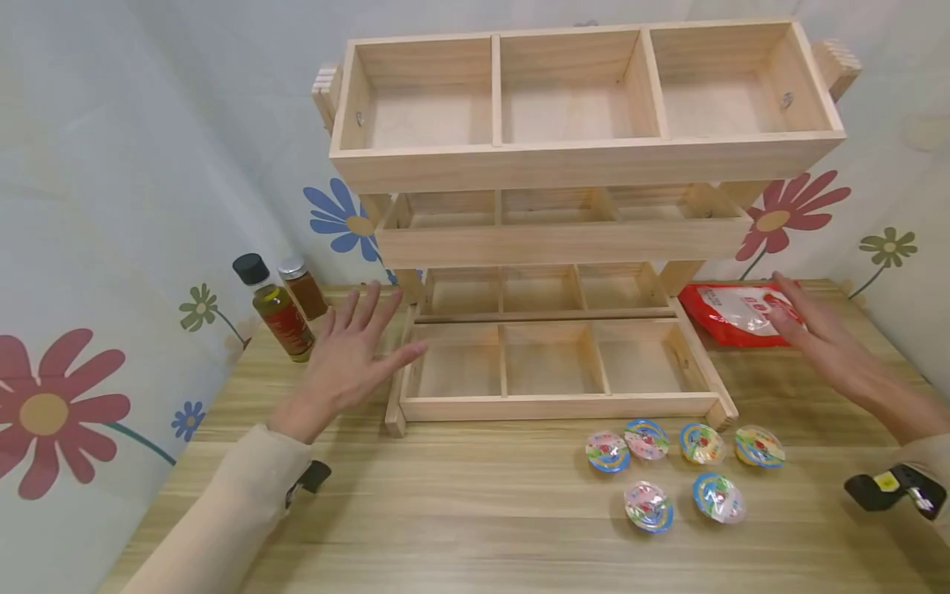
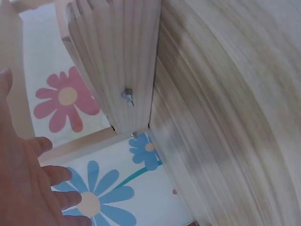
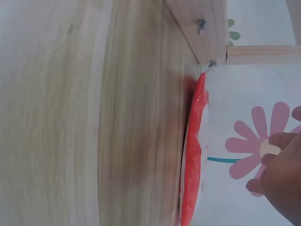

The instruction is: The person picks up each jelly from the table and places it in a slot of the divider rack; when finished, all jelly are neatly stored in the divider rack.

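Observation:
My left hand point(image 1: 345, 355) is spread over the table at the left side of a wooden tiered rack point(image 1: 586, 161), palm down and holding nothing. In the left wrist view its fingers point(image 2: 59, 200) stick out beside the rack's side post point(image 2: 117, 61). On the other side, my right hand point(image 1: 827, 338) reaches over a red and white plastic bag point(image 1: 742, 313) lying by the rack. Its fingers are extended and grip nothing; in the head view they overlap the bag's right end. From the right wrist, the bag point(image 3: 193, 155) shows edge-on, with a gap between it and the hand point(image 3: 282, 176).
Several small lidded cups point(image 1: 646, 439) lie in front of the rack's right half. Behind my left hand stand a black-capped bottle point(image 1: 282, 318) of yellowish liquid and a brown jar point(image 1: 304, 289). A flower-printed curtain point(image 1: 89, 206) closes off the table's point(image 1: 460, 511) back and sides.

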Motion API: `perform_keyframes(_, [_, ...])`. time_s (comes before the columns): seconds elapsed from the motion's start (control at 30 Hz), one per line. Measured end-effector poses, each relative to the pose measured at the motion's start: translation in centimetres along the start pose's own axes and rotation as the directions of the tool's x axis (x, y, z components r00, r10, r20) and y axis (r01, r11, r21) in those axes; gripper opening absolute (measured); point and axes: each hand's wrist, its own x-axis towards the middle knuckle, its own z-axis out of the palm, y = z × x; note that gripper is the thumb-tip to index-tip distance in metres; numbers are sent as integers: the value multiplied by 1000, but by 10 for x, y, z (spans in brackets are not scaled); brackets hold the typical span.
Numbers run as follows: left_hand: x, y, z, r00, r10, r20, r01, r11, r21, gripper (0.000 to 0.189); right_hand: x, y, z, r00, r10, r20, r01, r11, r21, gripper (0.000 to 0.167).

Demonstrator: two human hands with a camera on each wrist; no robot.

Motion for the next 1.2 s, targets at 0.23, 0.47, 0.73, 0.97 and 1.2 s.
perform_keyframes(0.23, [-1,11,1,1000,20,13,-19,999,-34,97,-1,1,0,999,37,17,-40,980,195,74])
perform_keyframes(0.47, [0,26,5,998,68,11,-67,994,-89,97,-1,14,0,996,-71,58,45,929,367,59])
perform_keyframes(0.73, [-3,47,9,991,133,-24,-134,943,-305,91,-4,22,4,990,-113,81,51,839,542,51])
perform_keyframes(0.97, [-3,62,13,990,133,-50,-142,908,-395,87,-7,22,13,982,-174,75,87,768,635,52])
perform_keyframes(1.2, [-3,82,17,990,125,-68,-143,878,-457,85,-4,20,22,974,-178,140,59,796,602,47])
